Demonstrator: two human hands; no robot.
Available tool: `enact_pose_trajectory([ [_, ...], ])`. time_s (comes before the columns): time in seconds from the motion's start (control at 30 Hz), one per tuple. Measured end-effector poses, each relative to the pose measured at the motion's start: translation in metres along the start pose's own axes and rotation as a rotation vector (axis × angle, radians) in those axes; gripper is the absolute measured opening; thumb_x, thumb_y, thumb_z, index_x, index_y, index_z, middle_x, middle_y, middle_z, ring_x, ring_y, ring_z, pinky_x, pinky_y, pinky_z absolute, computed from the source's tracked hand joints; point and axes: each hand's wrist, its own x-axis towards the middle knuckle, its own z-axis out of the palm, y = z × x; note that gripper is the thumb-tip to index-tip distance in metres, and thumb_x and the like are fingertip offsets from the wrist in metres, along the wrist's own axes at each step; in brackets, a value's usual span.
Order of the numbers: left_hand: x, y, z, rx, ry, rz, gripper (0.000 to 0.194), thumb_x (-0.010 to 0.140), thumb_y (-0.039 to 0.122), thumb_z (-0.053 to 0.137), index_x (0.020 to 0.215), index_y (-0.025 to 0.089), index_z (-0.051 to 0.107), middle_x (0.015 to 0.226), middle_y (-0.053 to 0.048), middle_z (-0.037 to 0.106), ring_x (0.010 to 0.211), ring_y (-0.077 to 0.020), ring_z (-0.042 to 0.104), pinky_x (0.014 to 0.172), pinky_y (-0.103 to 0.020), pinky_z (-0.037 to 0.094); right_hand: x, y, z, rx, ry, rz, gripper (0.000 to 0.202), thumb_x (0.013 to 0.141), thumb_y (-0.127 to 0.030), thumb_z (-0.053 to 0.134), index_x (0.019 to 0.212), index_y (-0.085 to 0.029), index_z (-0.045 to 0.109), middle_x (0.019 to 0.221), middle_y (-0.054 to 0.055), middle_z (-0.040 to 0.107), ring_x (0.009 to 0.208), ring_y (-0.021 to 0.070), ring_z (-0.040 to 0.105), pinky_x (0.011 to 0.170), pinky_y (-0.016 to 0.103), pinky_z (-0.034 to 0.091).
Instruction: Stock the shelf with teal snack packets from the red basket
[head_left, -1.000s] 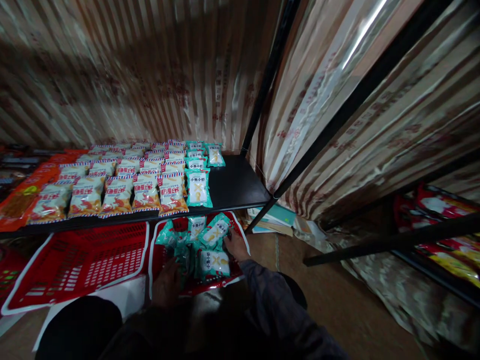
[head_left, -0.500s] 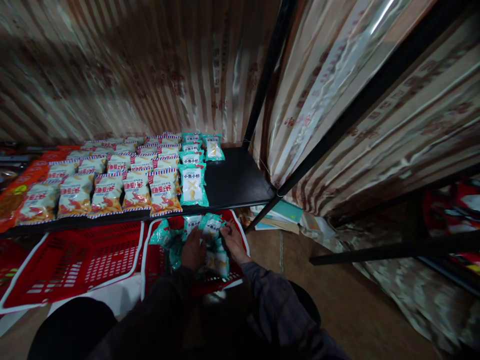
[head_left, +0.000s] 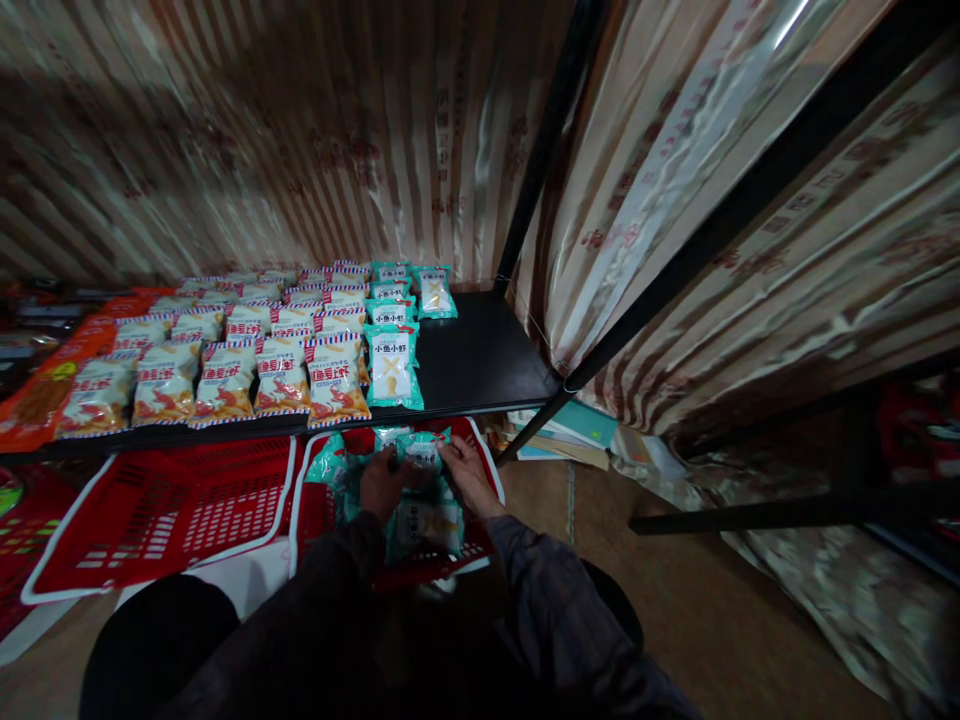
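Both of my hands are over a red basket (head_left: 301, 500) that holds several teal-and-white snack bags. Between them is an upright teal bag (head_left: 424, 452). My right hand (head_left: 466, 472) grips its right edge, and my left hand (head_left: 382, 484) has its fingers bent at its left side. Another teal bag (head_left: 427, 526) lies below them in the basket. On the black shelf (head_left: 480, 350) above, a column of teal bags (head_left: 393, 368) stands beside rows of white-and-orange bags (head_left: 336, 378). A single teal bag (head_left: 434, 292) stands at the back, right of that column.
A second red basket (head_left: 187, 510) sits to the left under the shelf. Black shelf posts (head_left: 540, 150) rise at the right before a striped curtain (head_left: 300, 130). Flat papers and packages (head_left: 577, 425) lie on the floor beside the basket.
The view has shifted slightly, so the shelf and baskets appear farther right. My hands remain at the teal bag, and the bag lying below them shows more of its front.
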Motion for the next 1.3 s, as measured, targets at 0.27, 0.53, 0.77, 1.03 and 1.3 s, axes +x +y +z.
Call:
enact_pose_trajectory([
  [0.27, -0.014, 0.007, -0.017, -0.319, 0.067, 0.004, 0.032, 0.071, 0.048, 0.059, 0.081, 0.018, 0.059, 0.08, -0.003, 0.064, 0.082, -0.0197, 0.059, 0.072, -0.03, 0.047, -0.009, -0.02, 0.005, 0.022, -0.197, 0.036, 0.039, 0.063, -0.054, 0.07, 0.072, -0.018, 0.06, 0.062, -0.004, 0.054, 0.059, 0.0113, 0.048, 0.057, 0.023, 0.035],
  [0.53, -0.025, 0.016, -0.026, -0.459, 0.055, -0.015, 0.034, 0.068, 0.054, 0.056, 0.067, 0.02, 0.054, 0.062, 0.002, 0.053, 0.063, -0.0144, 0.05, 0.059, -0.025, 0.041, -0.013, -0.027, 0.007, -0.011, -0.232, 0.0, 0.039, 0.068, -0.055, 0.067, 0.074, -0.017, 0.062, 0.063, -0.003, 0.053, 0.061, 0.011, 0.047, 0.057, 0.022, 0.034],
  [0.77, -0.027, 0.022, -0.031, -0.482, 0.026, 0.001, 0.038, 0.07, 0.055, 0.051, 0.057, 0.02, 0.046, 0.055, 0.004, 0.042, 0.058, -0.0117, 0.041, 0.055, -0.023, 0.035, -0.005, -0.022, 0.006, -0.059, -0.19, -0.037, 0.043, 0.071, -0.059, 0.062, 0.067, -0.016, 0.061, 0.06, -0.004, 0.051, 0.059, 0.0101, 0.042, 0.055, 0.022, 0.032],
  [1.03, -0.023, 0.015, -0.033, -0.452, 0.029, 0.013, 0.038, 0.075, 0.054, 0.046, 0.059, 0.02, 0.045, 0.061, 0.003, 0.045, 0.062, -0.0124, 0.043, 0.058, -0.023, 0.036, -0.002, -0.021, 0.008, -0.089, -0.207, -0.048, 0.042, 0.07, -0.058, 0.064, 0.066, -0.016, 0.062, 0.059, -0.004, 0.05, 0.056, 0.0092, 0.04, 0.053, 0.021, 0.03],
  [1.3, -0.017, 0.019, -0.038, -0.43, 0.055, 0.005, 0.039, 0.073, 0.055, 0.046, 0.055, 0.02, 0.04, 0.057, 0.004, 0.039, 0.06, -0.0111, 0.039, 0.054, -0.022, 0.032, -0.008, -0.028, 0.014, -0.099, -0.141, -0.056, 0.044, 0.068, -0.059, 0.063, 0.062, -0.016, 0.061, 0.056, -0.004, 0.05, 0.055, 0.01, 0.041, 0.052, 0.022, 0.031],
])
